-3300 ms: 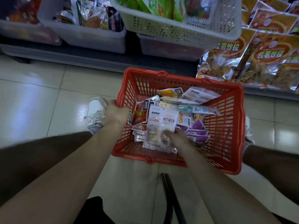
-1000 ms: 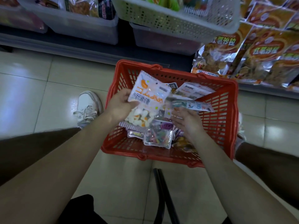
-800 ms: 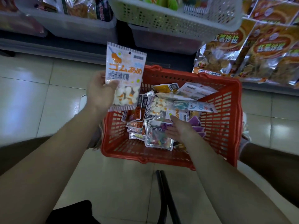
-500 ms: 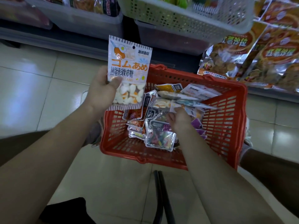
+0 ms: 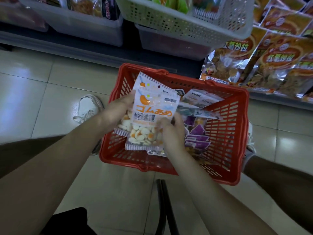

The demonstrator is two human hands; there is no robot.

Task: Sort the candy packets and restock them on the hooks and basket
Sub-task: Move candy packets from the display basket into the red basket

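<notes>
A red shopping basket (image 5: pixel 225 150) stands on the tiled floor between my feet, filled with mixed candy packets. Over it I hold two white egg-candy packets with orange lettering, stacked one on the other. My left hand (image 5: pixel 116 110) grips the rear egg-candy packet (image 5: pixel 145 82) at its left edge. My right hand (image 5: pixel 171 131) pinches the front egg-candy packet (image 5: pixel 152 116) at its lower right. Purple packets (image 5: pixel 196 136) and white packets (image 5: pixel 201 99) lie in the basket's right half.
A white perforated shelf basket (image 5: pixel 186 22) juts out above the red one. Clear grey bins (image 5: pixel 81 22) with snacks line the low shelf. Orange foil snack bags (image 5: pixel 271 61) hang at the right. A black bar (image 5: pixel 166 209) runs down between my legs.
My right hand lifted a second egg-candy packet out of the basket and laid it against the first. My left hand came back down over the basket with its packet.
</notes>
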